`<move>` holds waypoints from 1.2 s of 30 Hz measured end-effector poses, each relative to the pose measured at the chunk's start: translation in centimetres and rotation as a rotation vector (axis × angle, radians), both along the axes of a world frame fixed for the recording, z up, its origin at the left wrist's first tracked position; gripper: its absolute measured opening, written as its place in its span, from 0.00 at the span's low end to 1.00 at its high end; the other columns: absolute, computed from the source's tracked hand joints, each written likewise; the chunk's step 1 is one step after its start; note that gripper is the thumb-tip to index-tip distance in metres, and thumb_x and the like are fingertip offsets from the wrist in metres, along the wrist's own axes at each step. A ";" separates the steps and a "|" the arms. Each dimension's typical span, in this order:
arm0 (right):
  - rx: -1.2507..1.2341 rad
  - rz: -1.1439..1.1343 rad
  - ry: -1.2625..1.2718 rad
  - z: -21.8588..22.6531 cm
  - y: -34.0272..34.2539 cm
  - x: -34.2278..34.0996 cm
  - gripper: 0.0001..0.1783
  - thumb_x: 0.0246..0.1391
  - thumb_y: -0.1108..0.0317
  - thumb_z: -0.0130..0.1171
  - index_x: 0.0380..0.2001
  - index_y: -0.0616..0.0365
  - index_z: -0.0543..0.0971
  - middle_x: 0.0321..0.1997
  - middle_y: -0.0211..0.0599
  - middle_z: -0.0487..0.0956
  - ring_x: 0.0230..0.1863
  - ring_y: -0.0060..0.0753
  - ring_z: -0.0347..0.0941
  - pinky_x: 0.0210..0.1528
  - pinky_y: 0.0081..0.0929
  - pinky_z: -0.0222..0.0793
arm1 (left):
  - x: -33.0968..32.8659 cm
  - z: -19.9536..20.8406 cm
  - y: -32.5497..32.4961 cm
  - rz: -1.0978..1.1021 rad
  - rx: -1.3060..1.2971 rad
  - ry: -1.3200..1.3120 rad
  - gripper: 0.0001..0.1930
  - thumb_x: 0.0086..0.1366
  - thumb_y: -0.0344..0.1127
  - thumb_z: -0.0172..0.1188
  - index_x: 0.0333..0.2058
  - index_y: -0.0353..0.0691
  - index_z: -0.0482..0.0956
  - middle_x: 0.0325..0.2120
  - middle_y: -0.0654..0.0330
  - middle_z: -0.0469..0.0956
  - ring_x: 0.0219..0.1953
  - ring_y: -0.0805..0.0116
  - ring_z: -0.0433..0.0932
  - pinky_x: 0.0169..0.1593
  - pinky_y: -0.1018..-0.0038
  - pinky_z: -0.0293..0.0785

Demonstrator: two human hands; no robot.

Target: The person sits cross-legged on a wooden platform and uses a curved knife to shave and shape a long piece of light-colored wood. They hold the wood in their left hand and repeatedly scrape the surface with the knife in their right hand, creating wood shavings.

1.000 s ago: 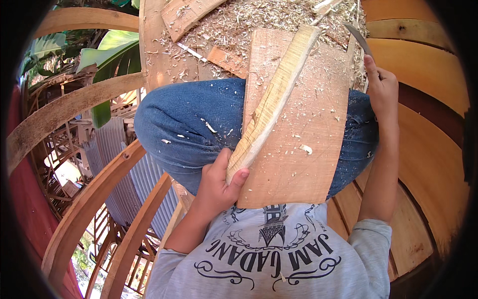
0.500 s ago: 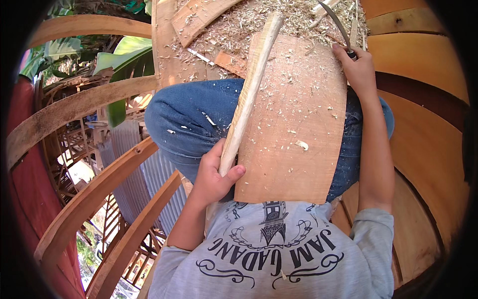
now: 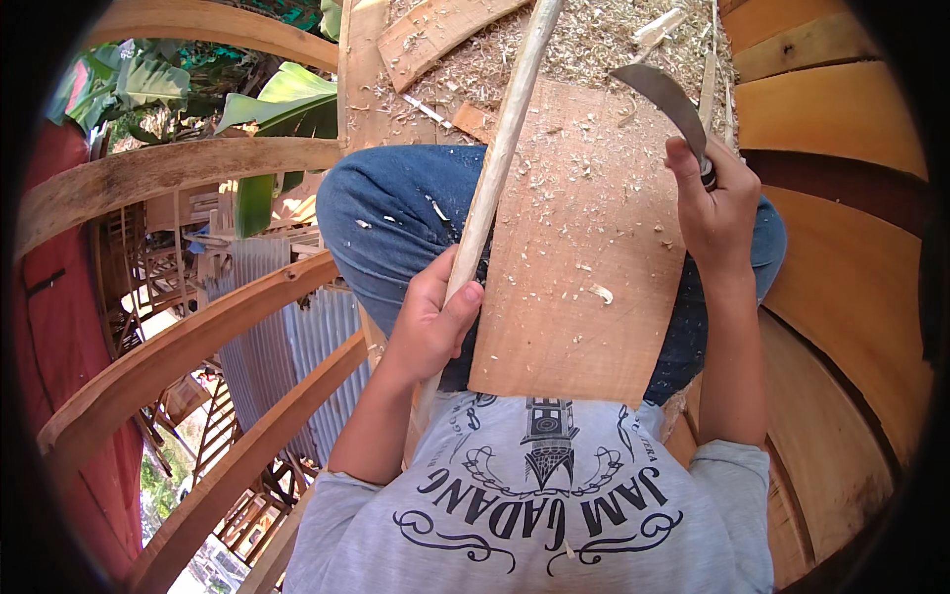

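My left hand (image 3: 432, 317) is wrapped round a long pale wooden stick (image 3: 502, 148), which slants up and away past the top edge of the picture. In my right hand (image 3: 719, 203) is a curved knife (image 3: 665, 99) with a dark handle, its blade pointing up and to the left. The blade is apart from the stick. Across my lap lies a broad thin wooden board (image 3: 584, 247), dotted with small shavings and one larger curl. The stick runs along the board's left edge.
Wood shavings (image 3: 594, 45) heap up beyond the board. A curved plank piece (image 3: 435, 40) lies at the far left of them. Wooden ribs (image 3: 188, 337) stand open on the left, with corrugated sheets (image 3: 257, 317) below. Curved planks (image 3: 841, 238) wall the right side.
My right hand has turned and come nearer, bringing the knife blade down and leftward over the board. The stick has shifted further up through my left hand. The view has swung slightly.
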State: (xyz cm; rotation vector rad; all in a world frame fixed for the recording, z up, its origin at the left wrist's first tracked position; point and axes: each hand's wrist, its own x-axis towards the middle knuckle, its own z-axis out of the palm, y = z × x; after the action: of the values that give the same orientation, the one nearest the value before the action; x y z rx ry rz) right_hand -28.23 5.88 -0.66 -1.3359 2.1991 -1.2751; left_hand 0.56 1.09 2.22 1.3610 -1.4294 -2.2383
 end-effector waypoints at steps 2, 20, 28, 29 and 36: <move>0.025 0.149 -0.047 2.1 1.1 3.1 0.27 0.45 0.48 0.65 0.14 0.62 0.71 0.13 0.38 0.66 0.13 0.35 0.62 0.18 0.28 0.57 | -1.3 0.1 0.6 0.033 -0.102 0.065 0.25 0.63 0.56 0.51 0.33 0.36 0.64 0.09 0.70 0.59 0.08 0.85 0.56 0.10 0.87 0.51; 0.094 -0.162 -0.089 3.3 4.0 -5.3 0.36 0.56 0.40 0.51 0.11 0.63 0.63 0.11 0.23 0.55 0.17 0.16 0.50 0.17 0.24 0.47 | 0.4 3.1 4.0 -0.107 -0.243 0.074 0.25 0.62 0.46 0.54 0.47 0.29 0.67 0.21 0.64 0.67 0.26 0.79 0.65 0.32 0.79 0.63; 0.131 0.236 0.327 4.7 3.9 5.1 0.36 0.32 0.33 0.65 0.07 0.56 0.66 0.08 0.34 0.65 0.09 0.35 0.65 0.12 0.27 0.59 | -1.5 3.1 3.1 -0.078 -0.239 0.081 0.24 0.63 0.44 0.53 0.50 0.30 0.68 0.33 0.59 0.72 0.38 0.73 0.69 0.42 0.76 0.65; 0.129 0.219 0.317 4.6 3.8 5.1 0.36 0.31 0.32 0.65 0.07 0.56 0.65 0.08 0.34 0.64 0.09 0.34 0.65 0.12 0.27 0.58 | -1.8 3.3 3.1 -0.068 -0.237 0.083 0.24 0.63 0.43 0.53 0.51 0.30 0.68 0.37 0.56 0.74 0.41 0.71 0.71 0.46 0.75 0.66; 0.076 0.134 0.356 3.9 2.2 5.0 0.37 0.32 0.31 0.64 0.05 0.56 0.64 0.06 0.33 0.61 0.09 0.31 0.63 0.13 0.25 0.58 | -3.0 3.6 3.2 0.044 -0.279 0.123 0.27 0.62 0.47 0.54 0.49 0.27 0.65 0.13 0.69 0.63 0.12 0.85 0.59 0.15 0.85 0.52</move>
State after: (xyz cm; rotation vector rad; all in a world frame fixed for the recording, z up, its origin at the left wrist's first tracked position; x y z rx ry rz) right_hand -23.25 8.13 3.21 -1.7590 2.3043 -0.9550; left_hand -2.42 4.33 5.85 1.1344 -1.5798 -1.9671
